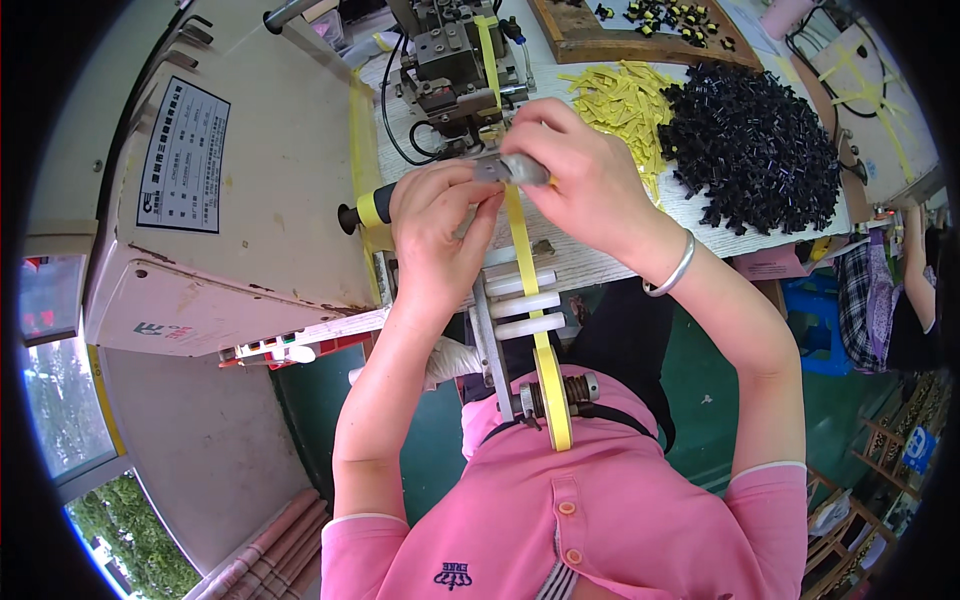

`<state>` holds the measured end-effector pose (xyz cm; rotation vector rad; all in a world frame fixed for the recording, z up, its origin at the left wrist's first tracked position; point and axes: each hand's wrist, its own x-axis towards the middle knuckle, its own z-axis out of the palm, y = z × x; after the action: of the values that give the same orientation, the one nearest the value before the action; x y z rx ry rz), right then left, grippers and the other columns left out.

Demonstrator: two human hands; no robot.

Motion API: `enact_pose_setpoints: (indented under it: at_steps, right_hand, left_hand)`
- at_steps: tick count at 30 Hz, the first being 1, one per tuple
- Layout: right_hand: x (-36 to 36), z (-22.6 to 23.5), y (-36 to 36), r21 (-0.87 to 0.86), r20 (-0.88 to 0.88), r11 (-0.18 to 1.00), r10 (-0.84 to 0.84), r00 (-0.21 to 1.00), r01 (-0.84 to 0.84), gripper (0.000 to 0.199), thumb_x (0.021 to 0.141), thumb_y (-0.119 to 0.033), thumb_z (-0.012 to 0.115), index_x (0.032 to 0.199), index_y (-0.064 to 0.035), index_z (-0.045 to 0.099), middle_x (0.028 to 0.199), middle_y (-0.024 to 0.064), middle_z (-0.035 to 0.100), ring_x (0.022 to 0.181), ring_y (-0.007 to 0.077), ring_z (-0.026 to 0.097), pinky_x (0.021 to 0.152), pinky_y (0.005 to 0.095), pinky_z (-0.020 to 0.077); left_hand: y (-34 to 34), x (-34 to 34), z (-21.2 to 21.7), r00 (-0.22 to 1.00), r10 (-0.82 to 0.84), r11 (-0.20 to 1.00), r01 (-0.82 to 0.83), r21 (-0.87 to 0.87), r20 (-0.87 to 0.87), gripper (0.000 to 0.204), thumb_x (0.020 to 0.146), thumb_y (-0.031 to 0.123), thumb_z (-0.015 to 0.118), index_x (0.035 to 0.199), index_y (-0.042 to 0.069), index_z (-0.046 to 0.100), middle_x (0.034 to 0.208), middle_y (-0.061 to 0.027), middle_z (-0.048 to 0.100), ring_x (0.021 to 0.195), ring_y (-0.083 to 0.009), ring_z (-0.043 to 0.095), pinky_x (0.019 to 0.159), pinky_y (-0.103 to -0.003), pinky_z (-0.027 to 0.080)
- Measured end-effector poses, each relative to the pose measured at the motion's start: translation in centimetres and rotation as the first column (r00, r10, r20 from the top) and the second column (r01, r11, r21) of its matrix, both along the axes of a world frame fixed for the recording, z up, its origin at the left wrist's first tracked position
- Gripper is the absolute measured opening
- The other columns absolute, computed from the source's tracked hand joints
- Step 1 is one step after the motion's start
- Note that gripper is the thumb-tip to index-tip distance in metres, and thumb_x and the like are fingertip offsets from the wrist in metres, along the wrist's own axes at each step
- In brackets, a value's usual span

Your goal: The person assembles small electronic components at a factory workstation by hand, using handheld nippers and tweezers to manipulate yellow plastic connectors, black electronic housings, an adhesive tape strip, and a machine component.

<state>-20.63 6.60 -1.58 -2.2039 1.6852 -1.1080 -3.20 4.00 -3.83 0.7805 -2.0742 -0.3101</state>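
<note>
Pretty cramped workshop: white wooden workbench (690, 215) up top, green floor (720, 400) underneath, a window (60, 420) on the left with daylight and trees outside, plus a blue plastic stool (815, 320) on the right.

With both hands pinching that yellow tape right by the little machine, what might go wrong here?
Three things, I would guess. The narrow yellow tape strip runs taut from the reel up to the left hand and right hand; a tug might twist or tear it. The fingers work close to the small grey metal machine, so a pinch seems possible. The silver bangle on the right wrist could snag.
</note>
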Motion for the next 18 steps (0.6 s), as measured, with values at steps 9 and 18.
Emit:
enact_pose_setpoints:
  at_steps: [9,18]
  right_hand:
    - [-1.1,-1.6,-1.7,0.097,-0.053,0.973,0.218,0.975,-0.212,0.018,0.071,-0.006,0.064,0.089,-0.0062,0.062,0.091,0.0086,0.061,0.075,0.0287,0.062,0.066,0.0349,0.05]
    - [-0.6,-2.9,-1.8,0.387,0.431,0.904,-0.003,0.902,-0.182,0.022,0.089,-0.022,0.057,0.094,-0.0009,0.064,0.086,0.0123,0.064,0.079,0.0262,0.061,0.071,0.0315,0.0467]
  left_hand:
    - [-0.1,-0.2,-0.2,1.0,0.005,1.0,-0.004,0.031,-0.024,0.015,0.068,0.001,0.072,0.081,0.004,0.064,0.088,-0.0079,0.063,0.088,-0.0267,0.059,0.079,-0.037,0.043]
    - [-0.5,-0.4,1.1,1.0,0.01,0.961,-0.005,0.276,-0.015,0.007,0.076,0.006,0.068,0.082,0.004,0.066,0.085,-0.0076,0.064,0.082,-0.0256,0.06,0.077,-0.036,0.042]
